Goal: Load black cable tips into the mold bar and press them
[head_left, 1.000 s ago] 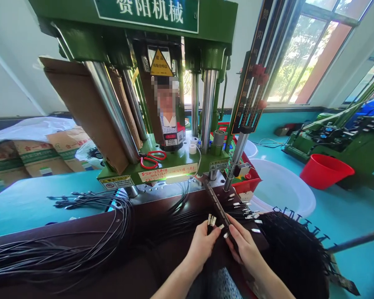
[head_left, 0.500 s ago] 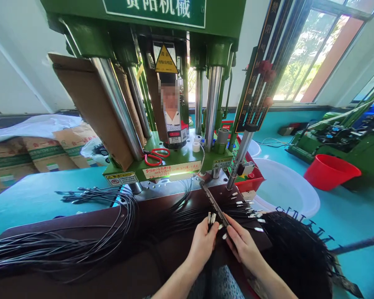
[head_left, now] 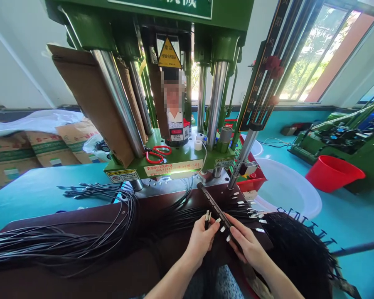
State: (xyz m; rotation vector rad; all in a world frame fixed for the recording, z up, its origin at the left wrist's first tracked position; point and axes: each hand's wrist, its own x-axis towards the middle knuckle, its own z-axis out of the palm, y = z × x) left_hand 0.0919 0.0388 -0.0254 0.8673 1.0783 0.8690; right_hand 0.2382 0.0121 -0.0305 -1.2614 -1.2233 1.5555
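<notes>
Head view: left hand (head_left: 200,243) held narrow, fingertips pinching a small upright bunch of black cable ends (head_left: 207,219) with metal terminals. Right hand (head_left: 247,245) was closed around the lower end of a dark slotted bar (head_left: 216,210). The bar's long axis ran from the right hand up and left toward the press, ahead of and between the hands. Right hand was the nearer one, in contact with the bar. Left hand sat just beside the bar; contact could not be confirmed from this angle. Terminated cables (head_left: 246,209) fanned out to the right of the bar, their metal tips pointing right.

Surface: cables lay across a dark brown padded bench top (head_left: 65,282), with a looped black cable bundle (head_left: 65,245) on the left and a dense black cable heap (head_left: 296,253) on the right. Beyond the bench stood a green vertical press (head_left: 180,155) with chrome columns (head_left: 216,99); red-handled scissors (head_left: 157,154) lay on its bed.

Room: teal floor (head_left: 277,124), white plastic basin (head_left: 286,189), red bucket (head_left: 333,173), second green machine (head_left: 333,141), stacked paper sacks (head_left: 9,151) at left, window (head_left: 318,54) at right.
</notes>
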